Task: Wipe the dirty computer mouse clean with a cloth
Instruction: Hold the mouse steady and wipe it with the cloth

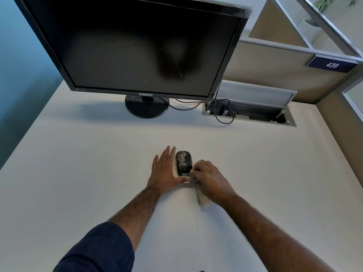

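A black computer mouse (183,162) lies on the white desk (98,163), its top speckled with pale crumbs, most of them on the front left. My left hand (166,171) rests flat on the desk against the mouse's left side, fingers spread, thumb stretched under the mouse's near end. My right hand (208,179) is closed around a beige cloth (202,199) just right of the mouse, touching its near right corner. Part of the cloth sticks out below the hand and a bit above the knuckles.
A dark monitor (137,46) on a round stand (147,107) stands at the back of the desk. Cables run from it into an open cable tray (249,112) at the back right. Beige partition walls close off the right side.
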`<state>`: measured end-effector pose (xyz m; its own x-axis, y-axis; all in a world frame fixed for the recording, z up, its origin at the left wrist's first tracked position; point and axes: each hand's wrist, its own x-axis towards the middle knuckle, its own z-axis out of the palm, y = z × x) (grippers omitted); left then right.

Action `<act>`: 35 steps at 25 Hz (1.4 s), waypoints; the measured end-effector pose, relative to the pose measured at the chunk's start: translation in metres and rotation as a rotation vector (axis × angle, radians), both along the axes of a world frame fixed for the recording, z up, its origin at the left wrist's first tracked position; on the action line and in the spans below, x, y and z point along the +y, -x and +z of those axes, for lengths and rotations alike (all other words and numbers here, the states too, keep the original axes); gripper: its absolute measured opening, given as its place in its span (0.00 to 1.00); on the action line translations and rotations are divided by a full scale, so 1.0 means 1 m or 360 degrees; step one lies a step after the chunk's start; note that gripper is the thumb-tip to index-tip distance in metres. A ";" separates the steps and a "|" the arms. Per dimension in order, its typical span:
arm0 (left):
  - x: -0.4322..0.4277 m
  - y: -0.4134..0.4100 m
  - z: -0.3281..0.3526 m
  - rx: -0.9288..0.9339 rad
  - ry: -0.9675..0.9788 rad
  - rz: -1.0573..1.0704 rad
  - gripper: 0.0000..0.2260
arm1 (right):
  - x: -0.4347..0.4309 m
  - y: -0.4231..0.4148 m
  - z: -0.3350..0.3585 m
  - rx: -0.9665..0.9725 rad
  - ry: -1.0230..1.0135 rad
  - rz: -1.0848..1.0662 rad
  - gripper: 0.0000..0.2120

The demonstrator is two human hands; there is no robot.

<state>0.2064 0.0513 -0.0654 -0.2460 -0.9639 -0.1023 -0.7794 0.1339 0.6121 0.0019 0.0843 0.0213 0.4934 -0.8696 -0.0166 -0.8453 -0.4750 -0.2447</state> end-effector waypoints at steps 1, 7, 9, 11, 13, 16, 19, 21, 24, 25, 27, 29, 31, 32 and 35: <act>-0.001 -0.001 0.000 0.0071 -0.0001 0.0029 0.52 | -0.001 -0.001 0.001 -0.0019 0.0035 -0.0043 0.08; -0.002 0.000 -0.004 0.0114 0.0068 0.0157 0.41 | 0.010 -0.023 -0.009 -0.0030 0.0326 -0.0157 0.07; -0.002 0.000 -0.003 0.0123 0.0061 0.0162 0.41 | 0.020 -0.028 -0.019 0.0071 0.0351 -0.0098 0.09; -0.002 0.000 -0.003 0.0113 0.0065 0.0176 0.41 | 0.028 -0.032 -0.029 0.0209 0.0359 0.0000 0.13; -0.003 0.001 -0.003 0.0112 0.0063 0.0174 0.42 | 0.032 -0.034 -0.034 0.0328 0.0385 0.0047 0.14; -0.003 0.001 -0.002 0.0113 0.0065 0.0172 0.44 | 0.032 -0.035 -0.034 0.0445 0.0412 0.0059 0.14; -0.003 0.001 -0.002 0.0110 0.0050 0.0176 0.43 | 0.034 -0.031 -0.031 0.0547 0.0379 0.0075 0.15; -0.004 0.001 -0.002 0.0102 0.0045 0.0177 0.42 | 0.026 -0.025 -0.027 0.0558 0.0245 -0.0087 0.17; -0.004 0.001 -0.004 0.0104 0.0047 0.0178 0.41 | 0.014 -0.018 -0.022 0.0456 0.0098 -0.0313 0.20; -0.004 0.001 -0.004 0.0101 0.0048 0.0180 0.40 | 0.013 -0.018 -0.023 0.0438 0.0109 -0.0260 0.19; -0.004 0.001 -0.005 0.0102 0.0037 0.0187 0.40 | 0.016 -0.015 -0.028 0.0468 0.0181 0.0026 0.16; -0.004 0.001 -0.004 0.0112 0.0024 0.0193 0.40 | 0.011 -0.009 -0.025 0.0436 0.0210 0.0191 0.12; -0.005 0.002 -0.003 0.0137 0.0004 0.0204 0.40 | -0.002 -0.004 -0.018 0.0267 0.0174 0.0075 0.06; -0.005 0.002 -0.003 0.0153 -0.0012 0.0211 0.41 | -0.008 -0.002 -0.015 0.0162 0.0145 -0.0038 0.03; -0.006 0.005 -0.001 0.0174 -0.0037 0.0225 0.43 | -0.027 -0.002 0.000 -0.0056 0.0071 -0.0316 0.06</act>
<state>0.2017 0.0457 -0.0666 -0.1192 -0.9873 -0.1049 -0.7182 0.0128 0.6958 0.0041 0.0576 0.0212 0.3118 -0.9494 0.0385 -0.9147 -0.3109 -0.2583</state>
